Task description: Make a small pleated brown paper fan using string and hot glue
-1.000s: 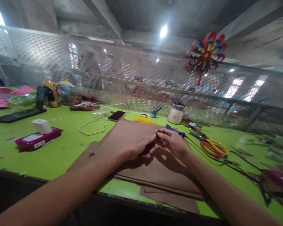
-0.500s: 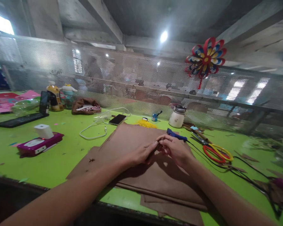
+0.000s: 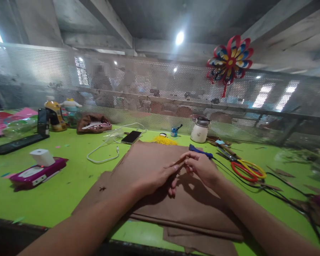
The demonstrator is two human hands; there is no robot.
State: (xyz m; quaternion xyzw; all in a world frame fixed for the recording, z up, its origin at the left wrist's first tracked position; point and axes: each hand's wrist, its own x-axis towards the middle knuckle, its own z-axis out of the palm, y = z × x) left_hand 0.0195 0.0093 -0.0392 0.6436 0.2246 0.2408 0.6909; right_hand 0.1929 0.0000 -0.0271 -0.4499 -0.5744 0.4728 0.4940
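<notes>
Over a stack of large brown sheets, my two hands meet. Pinched between their fingertips is a small thin brown strip, its shape mostly covered by the fingers. My left hand has thumb and forefinger closed on the near end, with its other fingers hanging below. My right hand grips the far end with bent fingers. Just beyond the right hand lies a dark blue tool with a black cord, on the edge of the sheets.
Red- and yellow-handled scissors lie to the right among cords and brown scraps. A white jar, a blue pot, yellow shreds and a phone stand behind. At left is a purple power strip with a white charger.
My left hand's lower fingers have dropped away and now show beneath the hand. The brown strip is more visible between the fingertips. The view has shifted slightly.
</notes>
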